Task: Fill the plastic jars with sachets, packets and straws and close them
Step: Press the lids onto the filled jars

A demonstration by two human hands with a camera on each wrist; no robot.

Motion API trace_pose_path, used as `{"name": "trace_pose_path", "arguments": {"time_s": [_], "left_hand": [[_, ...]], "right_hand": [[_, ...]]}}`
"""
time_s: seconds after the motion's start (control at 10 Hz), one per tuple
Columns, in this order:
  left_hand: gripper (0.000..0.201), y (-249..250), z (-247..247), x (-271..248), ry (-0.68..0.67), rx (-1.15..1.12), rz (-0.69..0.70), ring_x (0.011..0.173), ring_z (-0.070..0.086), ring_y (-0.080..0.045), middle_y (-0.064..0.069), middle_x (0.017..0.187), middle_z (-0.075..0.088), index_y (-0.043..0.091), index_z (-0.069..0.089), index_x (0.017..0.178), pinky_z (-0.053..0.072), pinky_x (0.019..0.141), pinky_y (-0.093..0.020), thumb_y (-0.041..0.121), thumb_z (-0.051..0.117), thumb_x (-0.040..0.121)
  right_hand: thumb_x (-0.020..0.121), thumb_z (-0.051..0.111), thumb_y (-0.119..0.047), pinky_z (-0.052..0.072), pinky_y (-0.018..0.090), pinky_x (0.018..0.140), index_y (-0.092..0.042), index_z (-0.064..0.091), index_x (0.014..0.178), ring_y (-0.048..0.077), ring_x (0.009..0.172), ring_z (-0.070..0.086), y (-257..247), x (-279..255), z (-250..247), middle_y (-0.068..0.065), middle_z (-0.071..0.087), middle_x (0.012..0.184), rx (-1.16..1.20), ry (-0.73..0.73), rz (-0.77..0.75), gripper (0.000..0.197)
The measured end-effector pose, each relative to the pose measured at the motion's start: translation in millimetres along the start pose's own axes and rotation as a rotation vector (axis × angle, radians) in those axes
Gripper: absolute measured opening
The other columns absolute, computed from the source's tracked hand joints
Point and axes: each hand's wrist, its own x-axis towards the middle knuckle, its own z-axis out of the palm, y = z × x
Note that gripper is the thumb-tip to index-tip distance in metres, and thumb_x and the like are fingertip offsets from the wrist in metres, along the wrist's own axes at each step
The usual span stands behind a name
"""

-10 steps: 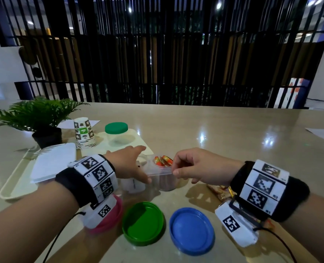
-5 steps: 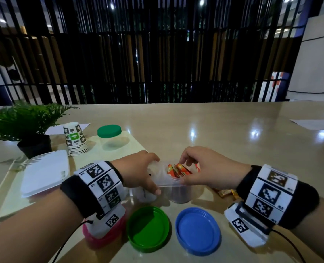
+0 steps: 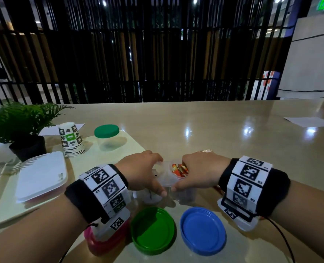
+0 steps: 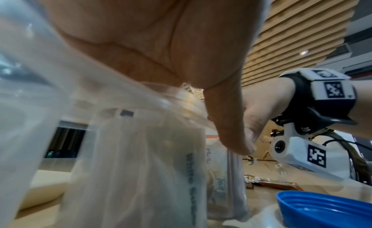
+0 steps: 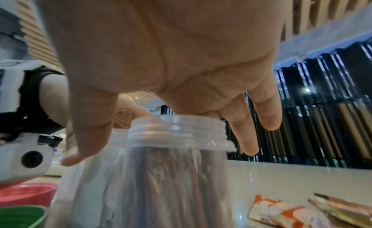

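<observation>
Two open clear jars stand side by side at the table's middle. My left hand point(image 3: 144, 173) grips the left jar point(image 4: 141, 167), which is packed with white sachets, its thumb down the near wall. My right hand point(image 3: 197, 173) spans the threaded mouth of the right jar point(image 5: 177, 167), thumb on one side of the rim and fingers over the far side. Orange sachets point(image 3: 178, 169) stick up from that jar between my hands. A green lid point(image 3: 153, 230), a blue lid point(image 3: 202, 230) and a pink lid point(image 3: 104, 243) lie upturned near me.
A closed green-lidded jar point(image 3: 108, 137) stands on the cream tray point(image 3: 5, 211) at left, with stacked paper cups point(image 3: 72, 139), a white flat plate point(image 3: 41, 175) and a potted plant point(image 3: 24, 130). Loose sachets point(image 5: 281, 214) lie right of the jars. Paper point(image 3: 309, 121) lies far right.
My right hand went from pinching at the jar's rim to spanning its mouth from above. Both thumbs now nearly meet on the jars' near side.
</observation>
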Motion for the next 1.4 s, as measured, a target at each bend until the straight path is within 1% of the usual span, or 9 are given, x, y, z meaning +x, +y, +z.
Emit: {"name": "trace_pose_path", "arguments": {"time_s": [0.1,0.2,0.4,0.7,0.9,1.1,1.2,1.3,1.4], "left_hand": [[0.101,-2,-1,1,0.002,-0.001,0.011,0.126,0.046,-0.016,0.006,0.144,0.042,0.027,0.034,0.145,0.042,0.104,-0.036,0.056,0.083,0.061],[0.101,-4,-1,1,0.003,-0.01,0.021,0.126,0.046,-0.016,0.006,0.143,0.043,0.027,0.035,0.145,0.041,0.104,-0.035,0.057,0.082,0.061],[0.101,-6,0,3,0.008,-0.016,0.035,0.124,0.047,-0.016,0.006,0.141,0.045,0.027,0.036,0.144,0.042,0.103,-0.035,0.059,0.081,0.06],[0.1,-7,-1,1,0.009,-0.015,0.047,0.124,0.047,-0.015,0.006,0.141,0.044,0.028,0.036,0.144,0.043,0.102,-0.035,0.06,0.08,0.061],[0.1,-8,-1,0,0.013,-0.003,0.053,0.124,0.048,-0.016,0.007,0.142,0.044,0.029,0.036,0.144,0.043,0.101,-0.034,0.062,0.079,0.061],[0.099,-5,-1,-1,0.021,0.014,0.046,0.124,0.048,-0.016,0.007,0.142,0.044,0.029,0.035,0.145,0.043,0.101,-0.033,0.063,0.078,0.062],[0.099,-6,-1,-1,0.02,0.017,0.045,0.123,0.048,-0.015,0.007,0.141,0.045,0.029,0.036,0.144,0.043,0.1,-0.033,0.064,0.078,0.061],[0.099,-6,0,-1,0.021,0.018,0.043,0.122,0.048,-0.015,0.007,0.14,0.046,0.03,0.036,0.144,0.043,0.099,-0.032,0.065,0.078,0.061],[0.099,-6,0,-1,0.02,0.016,0.04,0.122,0.048,-0.015,0.007,0.14,0.046,0.03,0.036,0.144,0.043,0.1,-0.033,0.065,0.078,0.061]], "right_hand": [[0.067,0.065,-0.071,0.048,0.03,0.073,-0.019,0.055,0.105,0.015,0.084,0.059,3,8,-1,-0.001,0.063,0.095,0.115,-0.104,0.0,0.065],[0.066,0.067,-0.07,0.051,0.034,0.083,-0.021,0.054,0.108,0.016,0.09,0.058,5,15,-2,-0.002,0.061,0.1,0.139,-0.149,-0.026,0.066],[0.071,0.071,-0.059,0.05,0.039,0.092,-0.026,0.055,0.118,0.014,0.099,0.058,6,19,-4,-0.006,0.061,0.108,0.2,-0.23,-0.124,0.06],[0.07,0.065,-0.067,0.047,0.042,0.091,-0.038,0.056,0.109,0.012,0.099,0.052,11,18,-4,-0.012,0.055,0.104,0.102,-0.22,-0.189,0.049],[0.069,0.075,-0.055,0.046,0.036,0.096,-0.034,0.045,0.129,0.011,0.106,0.052,14,15,-11,-0.012,0.054,0.118,0.123,-0.236,-0.155,0.07],[0.072,0.069,-0.058,0.05,0.035,0.089,-0.028,0.053,0.12,0.012,0.094,0.055,6,16,-17,-0.008,0.058,0.104,-0.046,-0.229,-0.096,0.059],[0.085,0.058,-0.055,0.048,0.035,0.092,-0.023,0.056,0.122,0.014,0.1,0.056,6,14,-25,-0.005,0.059,0.109,0.048,-0.232,-0.115,0.049],[0.095,0.053,-0.038,0.047,0.03,0.093,-0.021,0.064,0.118,0.011,0.102,0.058,12,12,-38,-0.006,0.063,0.112,0.181,-0.094,-0.112,0.031],[0.089,0.064,-0.025,0.048,0.023,0.079,-0.025,0.071,0.093,0.006,0.089,0.06,14,14,-41,-0.012,0.066,0.094,0.128,0.037,-0.119,0.008]]}}
